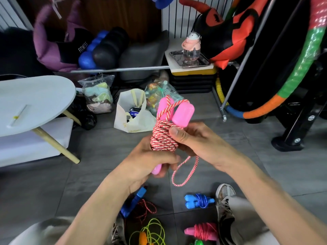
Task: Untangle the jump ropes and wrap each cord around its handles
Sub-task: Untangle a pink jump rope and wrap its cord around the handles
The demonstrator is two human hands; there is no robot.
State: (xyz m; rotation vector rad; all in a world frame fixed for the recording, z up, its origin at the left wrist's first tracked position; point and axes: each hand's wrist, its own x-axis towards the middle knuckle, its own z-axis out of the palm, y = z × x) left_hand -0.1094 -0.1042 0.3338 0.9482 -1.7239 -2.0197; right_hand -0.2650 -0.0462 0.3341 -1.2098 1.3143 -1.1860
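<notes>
While the left hand [152, 161] clenches the lower ends of the pink handles [175, 112] and the right hand [192, 138] pinches the coil, the red-and-white cord [163, 137] sits mid-air above the floor [265, 174]. It looks light, soft and braided, likely grippy but prone to unwinding; the hanging loop [184, 171] is the end to take. Open floor lies ahead; other ropes crowd the near edge.

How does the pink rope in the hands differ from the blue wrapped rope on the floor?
The pink rope is held up by both hands; the blue rope lies on the floor. Pink's cord is red-white twisted with a loose loop still hanging; blue's is plain blue, fully wound. Both are wrapped around paired handles.
</notes>
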